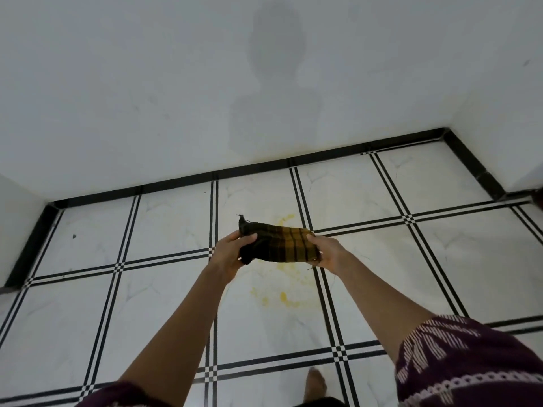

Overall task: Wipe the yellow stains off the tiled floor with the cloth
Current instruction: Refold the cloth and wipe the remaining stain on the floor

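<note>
A folded cloth [282,243], checked in black and mustard yellow, is held in the air between both hands over the white tiled floor [164,304]. My left hand [232,254] grips its dark left end, and my right hand [329,254] grips its right end. Yellow stains [282,296] are smeared on the tile below the cloth, and another yellow patch [286,217] shows just above it. Part of the stained area is hidden behind the cloth.
A white wall [176,98] with a black skirting strip [264,167] closes the floor at the back and on both sides. Black double lines divide the tiles. A bare foot [316,383] stands at the bottom of the view, and patterned maroon sleeves cover my upper arms.
</note>
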